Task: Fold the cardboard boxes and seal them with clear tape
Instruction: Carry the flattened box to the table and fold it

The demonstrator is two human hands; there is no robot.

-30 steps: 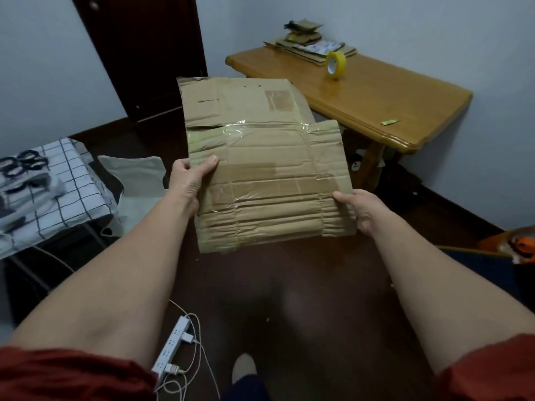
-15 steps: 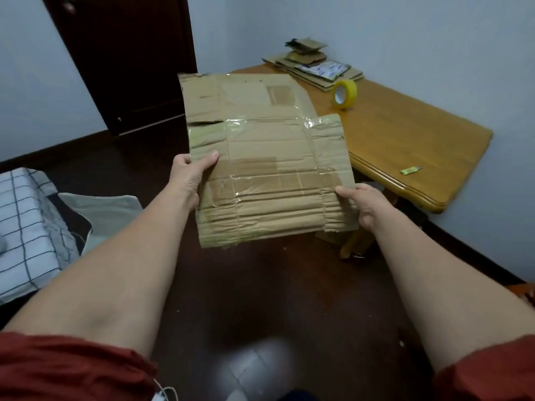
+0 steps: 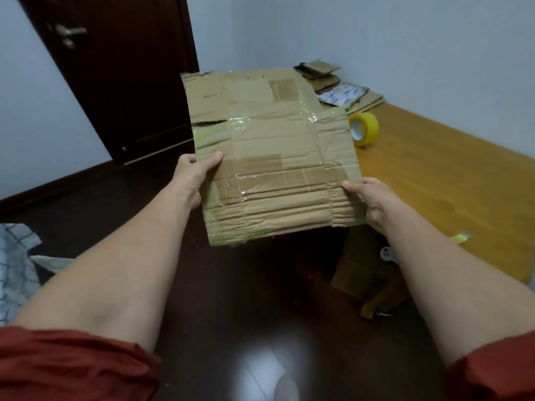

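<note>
box (image 3: 275, 157): creased matt cardboard, glossy tape | table (image 3: 434, 180): smooth wood | floor (image 3: 231, 299): glossy

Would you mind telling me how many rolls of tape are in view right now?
1: a yellow tape roll stands on edge on the wooden table, partly behind the held cardboard. Others may be hidden behind that sheet.

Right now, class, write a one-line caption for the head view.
Left hand and right hand hold a flattened cardboard box near a table bearing a tape roll.
</note>
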